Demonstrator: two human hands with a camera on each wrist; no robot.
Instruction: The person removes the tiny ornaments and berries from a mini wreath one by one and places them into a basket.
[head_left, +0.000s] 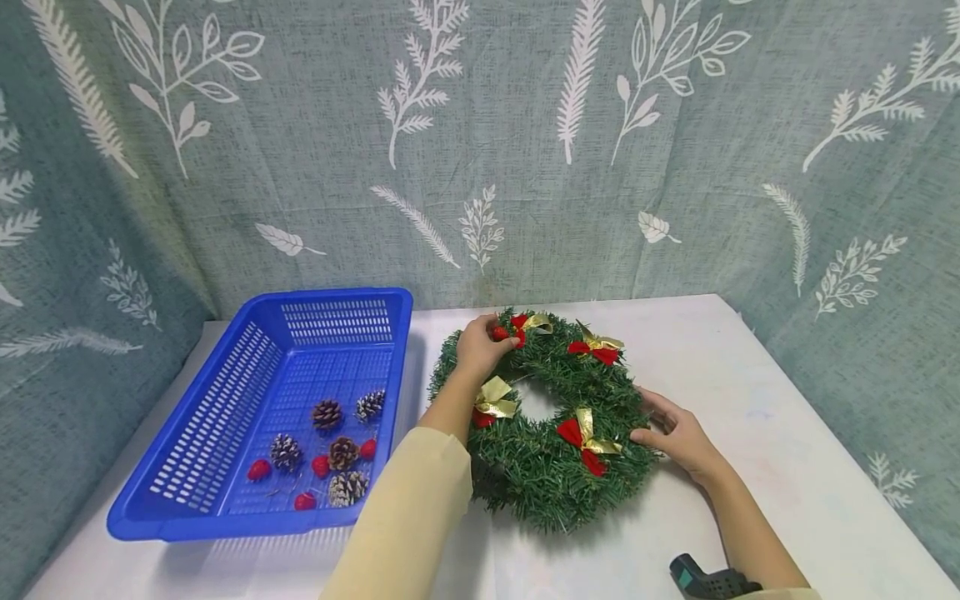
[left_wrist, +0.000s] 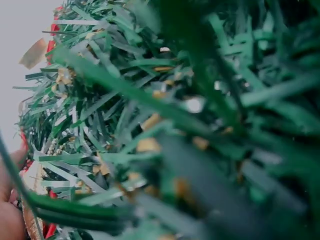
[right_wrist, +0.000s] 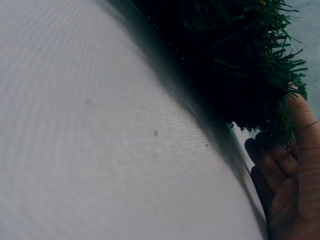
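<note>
A green artificial wreath [head_left: 555, 492] lies on the white table, with several red and gold bows fixed around it. My left hand [head_left: 480, 346] reaches over its upper left part and pinches a small red berry-like ornament [head_left: 500, 333] between thumb and fingers, close beside the top bow [head_left: 537, 323]. The right hand [head_left: 682, 437] grips the wreath's right edge, thumb on the near side and fingers around the outer side. In the right wrist view the fingers [right_wrist: 272, 172] curl under the dark wreath edge [right_wrist: 270, 95]. Wreath needles [left_wrist: 125, 125] fill most of the left wrist view.
Left of the wreath stands a blue plastic basket [head_left: 255, 527] holding several pine cones [head_left: 343, 454] and several red ornaments [head_left: 259, 470]. A leaf-patterned curtain [head_left: 480, 150] hangs behind and at both sides of the white table [head_left: 787, 467]. A dark strap-like device [head_left: 708, 581] sits by the right forearm.
</note>
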